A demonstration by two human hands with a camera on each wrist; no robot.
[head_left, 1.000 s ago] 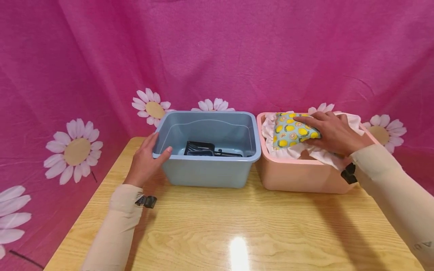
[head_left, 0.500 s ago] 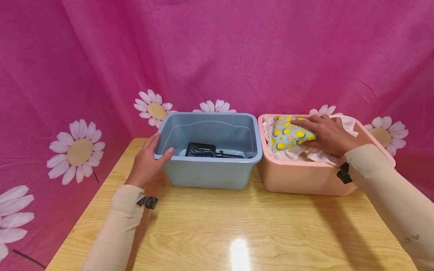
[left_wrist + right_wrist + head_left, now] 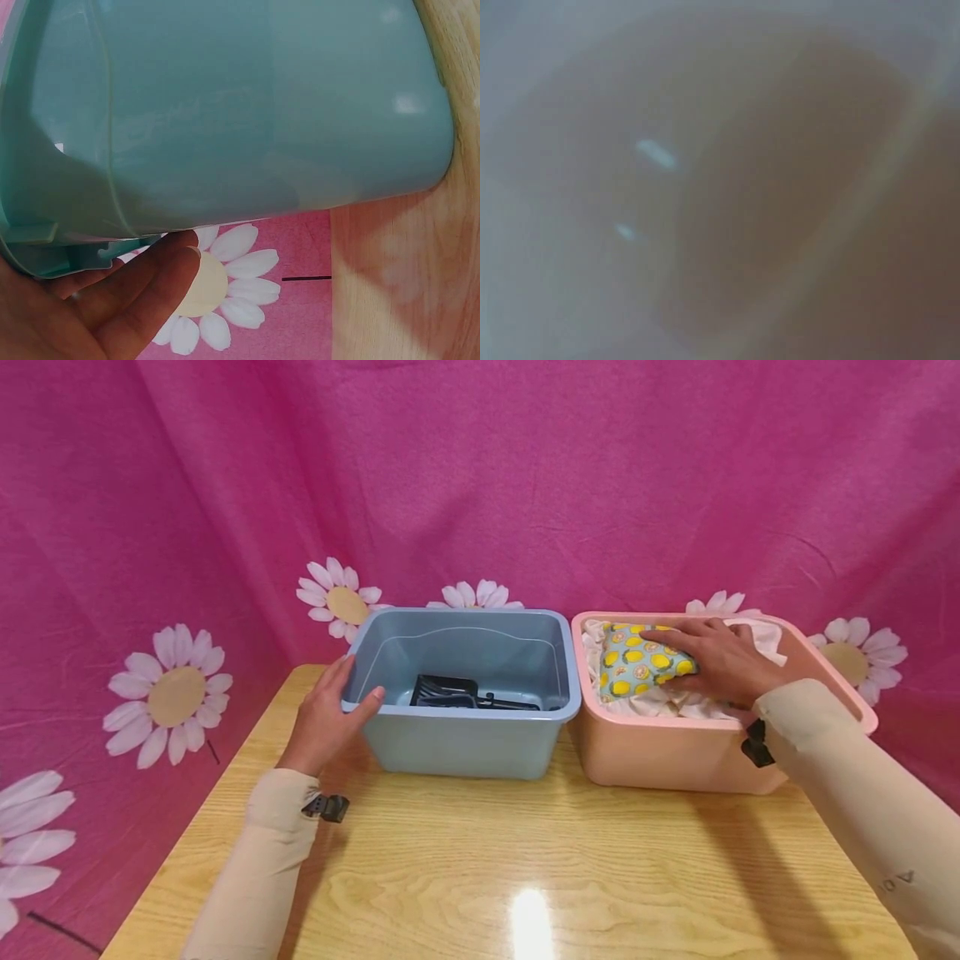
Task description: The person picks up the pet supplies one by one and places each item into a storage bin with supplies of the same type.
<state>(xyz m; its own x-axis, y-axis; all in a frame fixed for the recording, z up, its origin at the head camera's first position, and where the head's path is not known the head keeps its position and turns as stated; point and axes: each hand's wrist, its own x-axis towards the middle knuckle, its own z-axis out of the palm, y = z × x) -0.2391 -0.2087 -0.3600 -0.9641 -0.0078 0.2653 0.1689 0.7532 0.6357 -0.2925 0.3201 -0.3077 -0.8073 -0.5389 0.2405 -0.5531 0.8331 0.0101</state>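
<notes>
My right hand (image 3: 723, 660) grips the right side of a small cushion (image 3: 633, 664) patterned with lemons on light blue, fingers over its top and thumb lower down. The cushion lies in the pink bin (image 3: 660, 756), on crumpled white ruffled fabric (image 3: 663, 703). My left hand (image 3: 322, 718) rests at the near left corner of the blue bin (image 3: 465, 743), thumb on the rim and fingers along the outside. Those fingers (image 3: 150, 300) appear fairly straight beside the bin's wall in the left wrist view. The right wrist view is blurred and shows no hand.
Inside the blue bin lie black slotted utensils (image 3: 450, 685), partly hidden by its front wall. Both bins stand side by side on a wooden table (image 3: 450, 860). Behind them hangs a magenta cloth (image 3: 480, 485) with daisies.
My right hand has lowered slightly with the cushion, which now sits deeper in the pink bin. The white fabric that hung over the front rim is now inside. My left hand stays at its corner.
</notes>
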